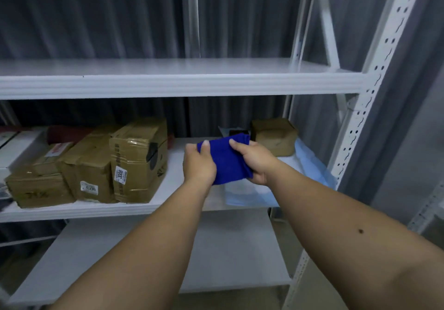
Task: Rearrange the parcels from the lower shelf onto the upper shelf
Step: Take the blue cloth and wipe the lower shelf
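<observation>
Head view, white metal rack. Both hands hold one blue cloth parcel (pixel 225 163) in front of the middle shelf (pixel 168 189), above its front right part. Left hand (pixel 199 165) grips the parcel's left edge: thumb lies on top, the other fingers are curled underneath and hidden. Right hand (pixel 255 163) grips the right edge: thumb pressed on the upper face near the top corner, the remaining fingers wrapped round the underside. So both sets of fingers are closed on the blue parcel; it is clear of the shelf board as far as can be told, its lower side hidden by the hands. Under and behind it on the same shelf lies a pale blue plastic bag parcel (pixel 310 168), reaching to the right upright (pixel 374 81). A small brown taped box (pixel 274 136) sits at the back right, resting on the pale blue bag. To the left, three brown cardboard boxes stand side by side, touching: the tallest box (pixel 139 158) nearest the centre with a white label, a middle box (pixel 87 165), and a low box (pixel 38 184) at far left. Behind them lies a dark red item (pixel 64 134), too blurred to identify. The upper shelf (pixel 168 84) shows bare white board. A lower shelf (pixel 228 249) is seen below between the forearms. Grey curtain (pixel 120 21) hangs behind the rack.
</observation>
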